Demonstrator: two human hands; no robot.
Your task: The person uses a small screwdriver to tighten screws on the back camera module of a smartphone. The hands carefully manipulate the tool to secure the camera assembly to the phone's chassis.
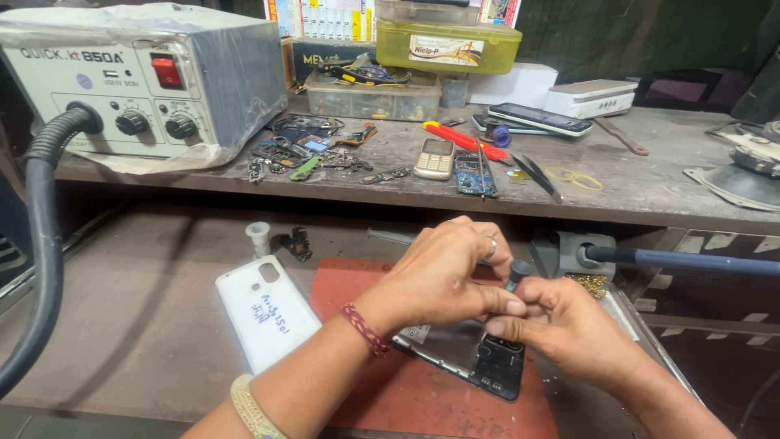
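My left hand point(443, 272) and right hand point(561, 325) met over the opened phone point(479, 362), which lay on the red mat point(422, 398) on the bench point(146, 325). Both hands were closed, pinching a small dark-handled screwdriver point(517, 272) held upright above the phone. A white back cover point(266, 313) lay just left of the mat.
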